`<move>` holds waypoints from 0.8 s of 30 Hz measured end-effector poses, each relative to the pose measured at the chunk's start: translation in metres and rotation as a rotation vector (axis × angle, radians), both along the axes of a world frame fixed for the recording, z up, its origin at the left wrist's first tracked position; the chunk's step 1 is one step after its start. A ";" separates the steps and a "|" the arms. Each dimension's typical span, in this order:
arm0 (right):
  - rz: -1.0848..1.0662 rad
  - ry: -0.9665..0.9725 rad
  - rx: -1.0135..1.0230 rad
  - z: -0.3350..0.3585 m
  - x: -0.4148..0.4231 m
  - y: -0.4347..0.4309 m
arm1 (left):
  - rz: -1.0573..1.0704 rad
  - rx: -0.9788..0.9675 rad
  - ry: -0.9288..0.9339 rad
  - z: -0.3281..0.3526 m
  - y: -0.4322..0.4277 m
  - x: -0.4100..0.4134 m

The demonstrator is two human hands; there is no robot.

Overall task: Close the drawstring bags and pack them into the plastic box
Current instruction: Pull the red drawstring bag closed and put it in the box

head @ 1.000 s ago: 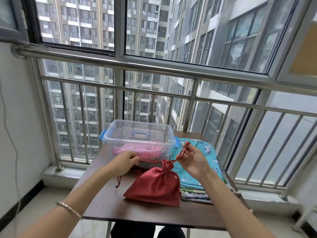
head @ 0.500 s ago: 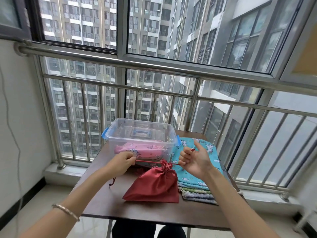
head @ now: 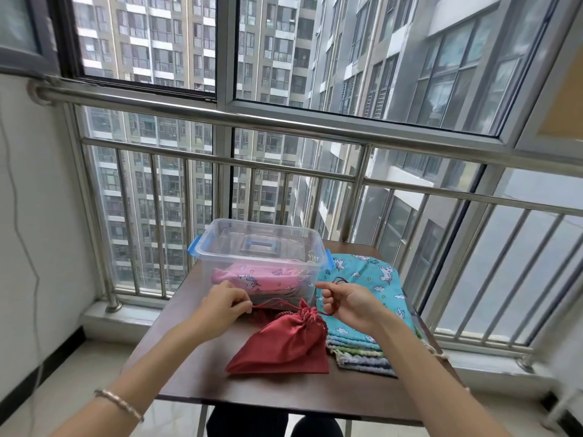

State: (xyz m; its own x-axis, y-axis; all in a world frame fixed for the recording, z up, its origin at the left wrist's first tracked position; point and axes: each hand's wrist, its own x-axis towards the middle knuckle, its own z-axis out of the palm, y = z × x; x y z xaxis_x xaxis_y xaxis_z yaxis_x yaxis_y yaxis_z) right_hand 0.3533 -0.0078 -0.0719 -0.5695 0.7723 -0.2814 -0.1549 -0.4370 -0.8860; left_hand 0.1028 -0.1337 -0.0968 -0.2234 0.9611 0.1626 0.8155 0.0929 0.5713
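While the red bag (head: 284,345) lies just in front of the plastic box (head: 262,260), its mouth gathered, our left hand (head: 222,302) and right hand (head: 350,302) each pinch its cord (head: 273,301), so we judge the closing almost done; next we must lift it into the box.

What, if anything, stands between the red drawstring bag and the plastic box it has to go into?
Nothing visible does. The red bag lies on the table just in front of the plastic box, whose top looks open; only a pink bag lies low inside. The left hand and right hand each pinch its cord.
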 end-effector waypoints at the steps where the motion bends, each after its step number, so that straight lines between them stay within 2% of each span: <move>1: 0.011 0.008 0.029 0.001 -0.003 -0.003 | 0.032 0.027 0.087 -0.002 -0.001 0.004; 2: 0.023 0.014 0.057 0.002 -0.006 -0.006 | 0.079 0.047 0.135 -0.001 -0.003 0.011; 4: 0.047 0.001 0.110 0.004 -0.012 -0.011 | 0.149 0.076 0.105 0.001 -0.004 0.029; 7: 0.060 -0.031 0.145 0.009 -0.024 -0.019 | 0.115 -0.055 -0.038 0.007 0.002 0.055; 11: 0.027 0.015 0.073 0.013 -0.038 -0.025 | 0.079 -0.182 -0.141 0.014 0.013 0.076; 13: 0.022 0.016 0.019 0.015 -0.041 -0.025 | 0.091 -0.195 -0.331 0.013 0.017 0.086; 15: 0.036 0.009 -0.050 0.016 -0.041 -0.022 | 0.121 -0.144 -0.628 0.007 0.022 0.089; 17: 0.035 -0.042 -0.037 0.017 -0.038 -0.020 | 0.155 -0.078 -0.901 0.002 0.022 0.088; 20: 0.034 -0.224 0.143 0.020 -0.032 -0.019 | 0.196 -0.074 -1.076 0.000 0.020 0.085; 24: 0.028 -0.376 0.317 0.019 -0.027 -0.020 | 0.183 -0.206 -1.244 0.013 0.020 0.084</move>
State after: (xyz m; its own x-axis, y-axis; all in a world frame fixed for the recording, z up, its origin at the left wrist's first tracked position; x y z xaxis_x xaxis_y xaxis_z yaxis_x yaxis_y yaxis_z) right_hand 0.3262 -0.0278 -0.0529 -0.4953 0.8390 -0.2254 0.2095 -0.1364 -0.9683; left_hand 0.1866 -0.1137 -0.0841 -0.2481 0.8827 -0.3991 -0.2919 0.3247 0.8997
